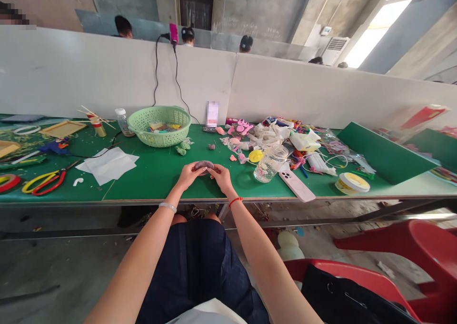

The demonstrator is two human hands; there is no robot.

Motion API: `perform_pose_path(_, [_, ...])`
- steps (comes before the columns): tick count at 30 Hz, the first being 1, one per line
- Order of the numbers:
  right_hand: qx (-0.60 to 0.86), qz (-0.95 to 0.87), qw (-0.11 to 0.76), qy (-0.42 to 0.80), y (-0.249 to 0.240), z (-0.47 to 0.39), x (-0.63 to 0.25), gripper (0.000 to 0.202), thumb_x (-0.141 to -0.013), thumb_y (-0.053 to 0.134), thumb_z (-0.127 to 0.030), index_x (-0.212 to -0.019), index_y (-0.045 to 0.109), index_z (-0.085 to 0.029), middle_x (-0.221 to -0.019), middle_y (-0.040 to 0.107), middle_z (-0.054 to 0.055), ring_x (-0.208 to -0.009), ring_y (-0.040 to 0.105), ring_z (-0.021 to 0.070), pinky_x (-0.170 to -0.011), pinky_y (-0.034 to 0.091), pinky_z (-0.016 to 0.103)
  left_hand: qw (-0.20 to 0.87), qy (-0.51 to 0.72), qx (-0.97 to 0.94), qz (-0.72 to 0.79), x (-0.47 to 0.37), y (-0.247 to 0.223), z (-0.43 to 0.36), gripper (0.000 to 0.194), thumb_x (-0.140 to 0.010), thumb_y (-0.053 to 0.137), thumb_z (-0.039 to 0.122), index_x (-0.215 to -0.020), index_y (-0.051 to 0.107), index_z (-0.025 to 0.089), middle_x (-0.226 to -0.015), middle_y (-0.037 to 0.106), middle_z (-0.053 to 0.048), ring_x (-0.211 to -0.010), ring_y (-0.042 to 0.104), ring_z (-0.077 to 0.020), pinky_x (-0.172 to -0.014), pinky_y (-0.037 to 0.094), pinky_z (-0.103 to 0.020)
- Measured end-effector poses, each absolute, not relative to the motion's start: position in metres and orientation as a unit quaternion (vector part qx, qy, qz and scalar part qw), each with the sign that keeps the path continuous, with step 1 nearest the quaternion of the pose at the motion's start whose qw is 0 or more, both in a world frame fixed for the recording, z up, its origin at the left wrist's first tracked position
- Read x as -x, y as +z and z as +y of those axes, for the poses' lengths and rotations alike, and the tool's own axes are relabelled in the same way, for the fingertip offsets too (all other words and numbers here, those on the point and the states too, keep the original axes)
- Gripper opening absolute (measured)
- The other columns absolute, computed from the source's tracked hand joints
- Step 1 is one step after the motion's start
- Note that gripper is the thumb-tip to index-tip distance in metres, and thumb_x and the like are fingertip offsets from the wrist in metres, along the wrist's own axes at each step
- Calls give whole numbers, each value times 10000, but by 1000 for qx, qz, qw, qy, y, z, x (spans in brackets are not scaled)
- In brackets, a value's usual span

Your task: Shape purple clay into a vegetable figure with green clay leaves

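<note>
Between my two hands, just above the front part of the green table, is a flattened greyish-purple lump of clay (pixel 204 165). My left hand (pixel 189 175) pinches its left side, thumb in front. On the right side, the fingers of my right hand (pixel 221 177) are closed on the same lump. A small purple-grey piece (pixel 212 146) lies on the table behind the hands. Some green lumps (pixel 183 147) rest to its left, beside a green basket (pixel 159 119).
White paper (pixel 107 166), scissors (pixel 50 182) and a glue gun (pixel 53 145) lie left. Rightward are a glass jar (pixel 270 164), a pink phone (pixel 297 185), a lidded tub (pixel 352 183) and piled craft items. A white partition (pixel 107 71) stands behind; people's heads show beyond it.
</note>
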State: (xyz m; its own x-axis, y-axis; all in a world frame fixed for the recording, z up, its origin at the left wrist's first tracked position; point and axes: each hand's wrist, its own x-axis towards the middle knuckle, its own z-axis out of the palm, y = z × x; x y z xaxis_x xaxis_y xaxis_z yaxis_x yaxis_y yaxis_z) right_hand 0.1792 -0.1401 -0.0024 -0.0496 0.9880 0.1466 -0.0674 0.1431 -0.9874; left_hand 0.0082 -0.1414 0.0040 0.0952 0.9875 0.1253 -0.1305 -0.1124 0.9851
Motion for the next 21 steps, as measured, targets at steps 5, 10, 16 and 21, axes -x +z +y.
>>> perform_pose_path(5, [443,-562,516,471,-3,-141,-178,313,-687,819,-465,-807,723,-192,-610,624,-20,-552,555,139,-594,461,296,483,521,-565,419,-6,10,-145,647,-704,900,564,-1184,813,138,-1201,821,-161,-1166,758,-371,-1041,623,-516])
perform_pose_path(10, [422,-529,562,476,4,-147,-175,392,-695,840,-477,-944,699,-209,-827,719,1,-540,563,102,-558,488,273,519,553,-522,390,-7,11,-147,585,-715,881,613,-1059,812,145,-1145,831,-161,-1106,779,-341,-1037,623,-501])
perform_pose_path(16, [295,-476,522,644,12,-158,-174,349,-823,706,-523,-799,526,-225,-548,580,-44,-401,459,90,-411,366,225,514,572,-462,441,-7,4,-138,678,-648,900,684,-1077,792,170,-1172,824,-140,-1148,755,-331,-947,633,-423])
perform_pose_path(21, [252,-492,421,719,18,-154,-166,313,-801,706,-433,-880,470,-244,-489,560,-79,-352,399,94,-357,273,205,594,566,-415,393,-5,3,-131,711,-738,770,800,-1054,816,164,-1107,841,-138,-1112,774,-326,-879,619,-381])
